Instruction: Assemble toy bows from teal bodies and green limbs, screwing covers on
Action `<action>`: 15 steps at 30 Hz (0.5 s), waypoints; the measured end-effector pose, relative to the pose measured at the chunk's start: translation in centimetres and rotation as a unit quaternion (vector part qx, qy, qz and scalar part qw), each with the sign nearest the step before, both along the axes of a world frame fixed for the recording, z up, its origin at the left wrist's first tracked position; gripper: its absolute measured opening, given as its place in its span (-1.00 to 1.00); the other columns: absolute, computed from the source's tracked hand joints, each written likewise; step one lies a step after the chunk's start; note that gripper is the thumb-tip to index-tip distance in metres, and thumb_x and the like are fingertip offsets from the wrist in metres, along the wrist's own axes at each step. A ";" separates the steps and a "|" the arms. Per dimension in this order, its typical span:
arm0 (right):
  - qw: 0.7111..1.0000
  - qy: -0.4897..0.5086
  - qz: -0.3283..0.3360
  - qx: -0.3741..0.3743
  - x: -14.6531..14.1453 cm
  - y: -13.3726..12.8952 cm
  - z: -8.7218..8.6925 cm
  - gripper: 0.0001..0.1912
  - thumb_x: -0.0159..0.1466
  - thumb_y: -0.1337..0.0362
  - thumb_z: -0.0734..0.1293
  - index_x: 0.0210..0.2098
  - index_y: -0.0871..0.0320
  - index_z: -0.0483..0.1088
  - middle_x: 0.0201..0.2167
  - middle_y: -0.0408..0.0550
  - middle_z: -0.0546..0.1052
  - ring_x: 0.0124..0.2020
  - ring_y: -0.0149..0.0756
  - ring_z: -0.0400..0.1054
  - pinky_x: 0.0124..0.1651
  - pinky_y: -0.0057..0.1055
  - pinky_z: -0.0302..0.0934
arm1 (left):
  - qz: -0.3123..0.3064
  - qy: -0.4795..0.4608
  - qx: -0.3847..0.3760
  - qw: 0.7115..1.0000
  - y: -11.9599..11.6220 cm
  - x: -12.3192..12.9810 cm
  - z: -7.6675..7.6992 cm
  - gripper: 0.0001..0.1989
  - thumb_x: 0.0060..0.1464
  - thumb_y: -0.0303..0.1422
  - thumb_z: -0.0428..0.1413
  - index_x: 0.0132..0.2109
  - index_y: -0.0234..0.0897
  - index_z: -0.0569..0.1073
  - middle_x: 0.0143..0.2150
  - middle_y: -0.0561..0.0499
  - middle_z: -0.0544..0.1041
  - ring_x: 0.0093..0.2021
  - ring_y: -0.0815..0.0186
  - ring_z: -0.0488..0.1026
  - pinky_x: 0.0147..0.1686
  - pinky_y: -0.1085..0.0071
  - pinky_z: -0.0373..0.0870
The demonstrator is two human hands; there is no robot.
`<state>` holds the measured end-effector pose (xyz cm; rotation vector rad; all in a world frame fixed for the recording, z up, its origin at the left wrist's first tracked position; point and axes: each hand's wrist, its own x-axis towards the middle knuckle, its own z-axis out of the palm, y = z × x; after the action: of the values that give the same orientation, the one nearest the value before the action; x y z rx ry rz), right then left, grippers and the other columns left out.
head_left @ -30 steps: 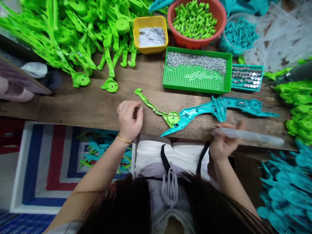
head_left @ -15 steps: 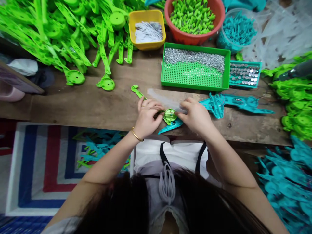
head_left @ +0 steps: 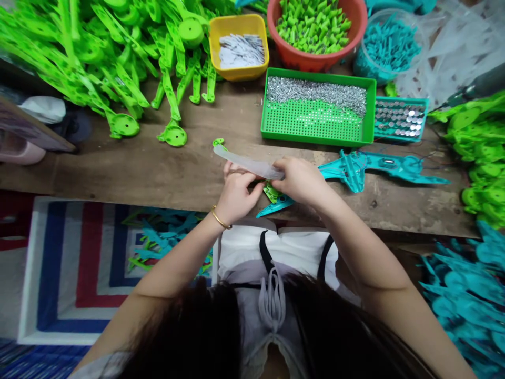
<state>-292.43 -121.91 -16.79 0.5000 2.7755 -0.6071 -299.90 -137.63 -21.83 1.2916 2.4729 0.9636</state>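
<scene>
My right hand grips one end of a long translucent plastic strip, which slants up and left across my left fingers. My left hand is closed over a lime-green plastic part; its round end shows between my hands and its hooked tip pokes out beyond the strip. Beneath that lies the pointed end of a teal plastic piece, partly hidden. To the right of my right hand, a long teal plastic casing with thin wires rests on the table.
A green tray of small metal screws stands behind my hands, beside a teal tray of round metal discs. Behind are a yellow bin, a red bowl and a clear tub. Lime-green parts heap at left.
My right hand has moved slightly left with the translucent strip, which now lies over the lime-green part and my left fingers. My left hand has stayed nearly in place.
</scene>
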 end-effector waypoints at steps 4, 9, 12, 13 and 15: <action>1.000 0.006 -0.007 -0.012 0.2 0.0 0.0 -0.78 0.16 0.31 0.32 -0.20 0.13 0.49 -0.20 0.05 0.59 -0.18 -0.09 0.44 -0.23 -0.33 0.19 | 0.004 -0.003 -0.013 1.000 0.1 0.0 0.0 -0.82 0.16 -0.32 0.07 -0.31 -0.22 0.56 -0.31 -0.03 0.62 -0.17 0.16 0.50 0.19 0.05 0.21; 0.982 0.115 -0.033 -0.147 1.9 1.1 0.3 -0.54 0.15 0.29 0.37 0.06 0.16 0.34 -0.11 -0.01 0.53 -0.16 -0.21 0.41 -0.13 -0.35 0.26 | -0.004 0.032 -0.002 0.999 0.0 0.8 0.7 -0.86 0.17 -0.32 0.08 -0.26 -0.16 0.54 -0.22 0.03 0.58 -0.01 0.17 0.45 0.33 -0.02 -0.01; 0.961 0.218 -0.048 -0.162 3.8 1.5 0.5 -0.46 0.21 0.27 0.32 0.19 0.10 0.25 0.07 0.01 0.45 -0.08 -0.22 0.37 -0.03 -0.28 0.28 | -0.018 0.040 0.024 0.999 -0.9 0.9 1.0 -0.82 0.18 -0.31 0.07 -0.11 -0.18 0.51 -0.08 -0.02 0.57 0.10 0.16 0.42 0.37 -0.03 -0.10; 0.956 0.247 -0.062 -0.144 4.5 1.5 0.6 -0.46 0.24 0.25 0.30 0.21 0.06 0.24 0.09 0.01 0.44 -0.05 -0.20 0.36 0.00 -0.23 0.28 | -0.013 0.046 0.036 0.998 -1.4 0.6 1.1 -0.77 0.17 -0.31 0.08 -0.04 -0.19 0.49 0.00 -0.05 0.55 0.16 0.14 0.38 0.38 -0.04 -0.14; 0.947 0.291 -0.096 -0.098 5.8 1.0 0.6 -0.50 0.28 0.21 0.28 0.21 0.01 0.27 0.04 0.00 0.46 -0.03 -0.16 0.35 0.04 -0.15 0.28 | 0.013 0.057 0.050 0.997 -2.5 -0.7 1.0 -0.68 0.15 -0.32 0.08 0.06 -0.19 0.44 0.11 -0.08 0.50 0.24 0.11 0.31 0.38 -0.04 -0.11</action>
<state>-286.61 -120.88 -16.18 0.6346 3.1695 -1.2400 -300.55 -140.16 -20.84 1.3857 2.5614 1.0616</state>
